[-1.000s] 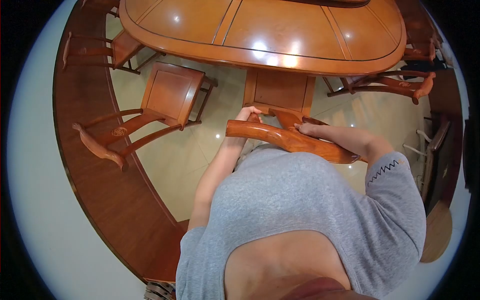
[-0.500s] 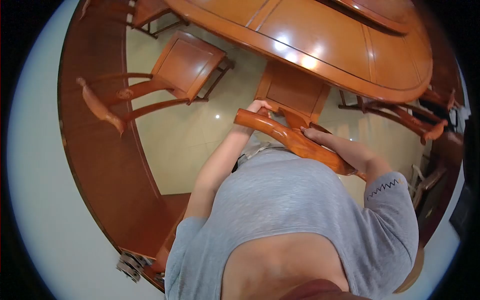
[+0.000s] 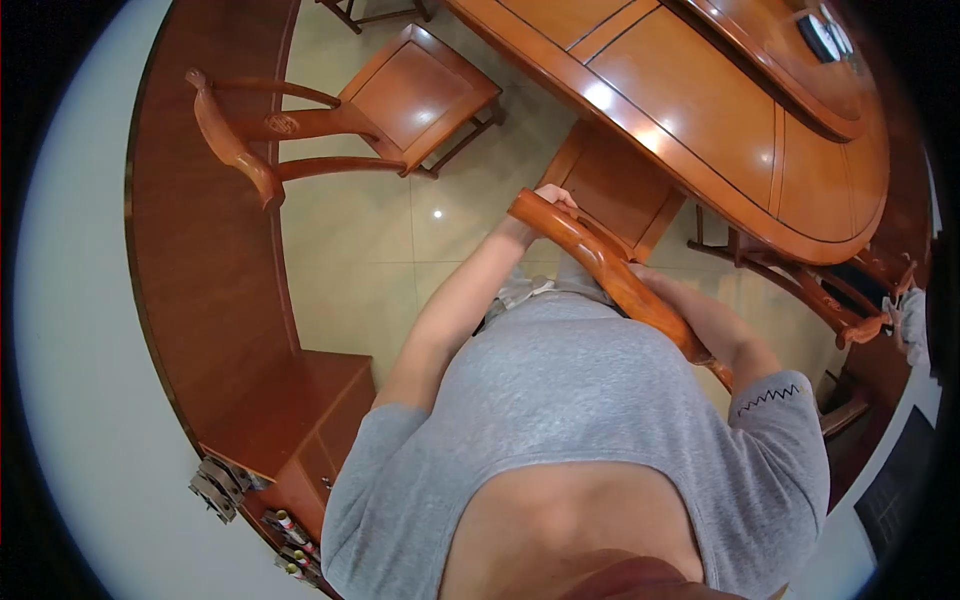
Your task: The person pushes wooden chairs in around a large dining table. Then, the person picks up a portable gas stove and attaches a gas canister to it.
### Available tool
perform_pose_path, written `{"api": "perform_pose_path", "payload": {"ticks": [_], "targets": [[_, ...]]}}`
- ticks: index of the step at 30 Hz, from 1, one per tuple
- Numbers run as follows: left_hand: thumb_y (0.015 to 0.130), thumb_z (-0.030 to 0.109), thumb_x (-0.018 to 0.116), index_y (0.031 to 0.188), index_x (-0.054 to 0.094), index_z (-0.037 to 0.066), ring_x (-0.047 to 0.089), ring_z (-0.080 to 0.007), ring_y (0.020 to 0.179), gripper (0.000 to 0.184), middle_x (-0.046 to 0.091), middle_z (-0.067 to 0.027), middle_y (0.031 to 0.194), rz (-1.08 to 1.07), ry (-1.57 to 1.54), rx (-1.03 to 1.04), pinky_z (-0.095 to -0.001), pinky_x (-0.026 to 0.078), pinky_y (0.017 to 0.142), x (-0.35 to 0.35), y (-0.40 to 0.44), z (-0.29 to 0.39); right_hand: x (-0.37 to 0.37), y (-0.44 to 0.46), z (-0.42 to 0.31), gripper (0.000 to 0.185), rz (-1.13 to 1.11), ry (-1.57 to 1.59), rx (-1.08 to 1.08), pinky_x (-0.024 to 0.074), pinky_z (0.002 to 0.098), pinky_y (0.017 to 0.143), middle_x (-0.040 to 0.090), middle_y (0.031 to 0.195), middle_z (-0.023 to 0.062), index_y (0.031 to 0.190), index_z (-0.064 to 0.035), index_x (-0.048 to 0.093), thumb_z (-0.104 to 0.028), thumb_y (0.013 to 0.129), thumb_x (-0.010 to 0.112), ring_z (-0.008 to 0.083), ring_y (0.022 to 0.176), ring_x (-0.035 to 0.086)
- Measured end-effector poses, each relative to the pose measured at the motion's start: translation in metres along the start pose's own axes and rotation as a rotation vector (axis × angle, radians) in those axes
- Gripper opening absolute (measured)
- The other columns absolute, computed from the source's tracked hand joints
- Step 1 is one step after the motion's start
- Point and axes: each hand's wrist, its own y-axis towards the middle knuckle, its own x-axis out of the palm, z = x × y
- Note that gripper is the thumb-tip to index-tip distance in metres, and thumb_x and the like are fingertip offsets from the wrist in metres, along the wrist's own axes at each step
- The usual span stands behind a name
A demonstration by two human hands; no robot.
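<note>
A reddish-brown wooden chair (image 3: pixel 622 190) stands in front of me, its seat partly under the table edge. Its curved top rail (image 3: pixel 610 268) runs slantwise close to my belly. My left hand (image 3: pixel 556 198) is closed around the chair's back just below the rail's left end, with the fingers partly showing. Farther along, my right hand (image 3: pixel 640 271) is at the back's middle, behind the rail. Most of its fingers are hidden, so its grip cannot be made out.
A large polished wooden table (image 3: pixel 690 110) with a raised round turntable (image 3: pixel 790 70) lies ahead. Another chair (image 3: pixel 420 90) stands to the left, and a further chair (image 3: pixel 800 290) to the right. A long wooden cabinet (image 3: pixel 200 270) lines the left wall. Tiled floor (image 3: pixel 360 230) lies between.
My view has turned, so the table and chairs appear shifted. The held chair's rail slants more steeply now, and my right hand is more hidden behind it. My left hand keeps its hold.
</note>
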Motion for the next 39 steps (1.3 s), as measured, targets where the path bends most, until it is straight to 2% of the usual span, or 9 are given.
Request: {"api": "perform_pose_path", "payload": {"ticks": [7, 10, 13, 16, 18, 23, 27, 36, 39], "targets": [[0.078, 0.020, 0.055, 0.064, 0.058, 0.010, 0.056, -0.0190, 0.045, 0.018, 0.061, -0.0070, 0.057, -0.062, 0.030, 0.082, -0.0315, 0.048, 0.048, -0.045, 0.043, -0.035, 0.004, -0.113, -0.108, 0.053, 0.052, -0.806, -0.012, 0.0540, 0.0454, 0.074, 0.065, 0.098, 0.0212, 0.108, 0.0014, 0.063, -0.046, 0.093, 0.043, 0.0354, 0.089, 0.065], [0.082, 0.030, 0.057, 0.071, 0.060, 0.013, 0.058, -0.0180, 0.050, 0.021, 0.061, -0.0038, 0.062, -0.257, -0.066, 0.227, -0.0310, 0.048, 0.049, -0.060, 0.032, -0.047, 0.032, -0.170, -0.177, 0.042, 0.195, -0.602, -0.050, 0.0500, 0.0358, 0.078, 0.067, 0.096, 0.0155, 0.104, 0.0020, 0.064, -0.035, 0.087, 0.055, 0.0238, 0.092, 0.064], [0.085, 0.049, 0.054, 0.095, 0.058, 0.011, 0.060, -0.0186, 0.061, 0.039, 0.064, -0.0047, 0.076, -0.229, 0.082, 0.227, -0.0309, 0.046, 0.050, -0.071, -0.005, -0.059, 0.056, -0.183, -0.207, 0.043, 0.335, -0.649, -0.364, 0.0486, 0.0357, 0.080, 0.067, 0.096, 0.0168, 0.105, 0.0034, 0.063, -0.036, 0.088, 0.055, 0.0244, 0.091, 0.064], [0.084, 0.044, 0.055, 0.102, 0.054, 0.010, 0.061, -0.0206, 0.064, 0.039, 0.062, -0.0061, 0.084, 0.141, 0.025, 0.004, -0.0296, 0.040, 0.049, -0.103, -0.031, -0.067, 0.110, -0.240, -0.260, 0.043, 0.334, -0.348, -0.654, 0.0469, 0.0358, 0.082, 0.067, 0.096, 0.0183, 0.104, 0.0035, 0.063, -0.035, 0.089, 0.055, 0.0251, 0.091, 0.063], [0.084, 0.041, 0.055, 0.107, 0.052, 0.009, 0.062, -0.0206, 0.064, 0.039, 0.062, -0.0050, 0.080, 0.208, -0.021, 0.081, -0.0292, 0.040, 0.048, -0.129, -0.054, -0.068, 0.126, -0.251, -0.275, 0.040, 0.615, -0.434, -0.681, 0.0471, 0.0351, 0.085, 0.067, 0.096, 0.0190, 0.100, 0.0009, 0.066, -0.036, 0.089, 0.056, 0.0291, 0.094, 0.064], [0.082, 0.035, 0.055, 0.105, 0.051, 0.010, 0.062, -0.0194, 0.062, 0.035, 0.060, -0.0031, 0.075, 0.369, -0.272, 0.244, -0.0277, 0.039, 0.047, -0.194, -0.099, -0.065, 0.165, -0.276, -0.316, 0.039, 0.705, -0.456, -0.875, 0.0499, 0.0363, 0.082, 0.067, 0.097, 0.0182, 0.103, 0.0017, 0.063, -0.034, 0.087, 0.059, 0.0281, 0.092, 0.065], [0.082, 0.033, 0.054, 0.095, 0.052, 0.012, 0.062, -0.0186, 0.060, 0.025, 0.060, -0.0021, 0.073, 0.402, -0.470, 0.319, -0.0273, 0.038, 0.045, -0.225, -0.132, -0.070, 0.206, -0.277, -0.364, 0.039, 0.622, -0.407, -1.102, 0.0518, 0.0352, 0.077, 0.068, 0.093, 0.0184, 0.101, 0.0044, 0.062, -0.031, 0.086, 0.062, 0.0266, 0.086, 0.067], [0.087, 0.027, 0.050, 0.089, 0.053, 0.011, 0.058, -0.0181, 0.062, 0.016, 0.058, -0.0044, 0.073, 0.444, -0.717, 0.398, -0.0264, 0.038, 0.051, -0.283, -0.169, -0.094, 0.311, -0.231, -0.472, 0.044, 0.269, -0.588, -1.170, 0.0516, 0.0351, 0.077, 0.066, 0.092, 0.0193, 0.102, 0.0071, 0.060, -0.034, 0.086, 0.064, 0.0277, 0.087, 0.066], [0.085, 0.027, 0.050, 0.090, 0.053, 0.012, 0.058, -0.0186, 0.062, 0.016, 0.057, -0.0039, 0.072, 0.516, -0.877, 0.374, -0.0270, 0.039, 0.049, -0.321, -0.180, -0.114, 0.353, -0.213, -0.500, 0.055, 0.191, -0.650, -1.226, 0.0493, 0.0365, 0.084, 0.062, 0.107, 0.0227, 0.113, 0.0073, 0.054, -0.039, 0.085, 0.064, 0.0293, 0.100, 0.062]]}}
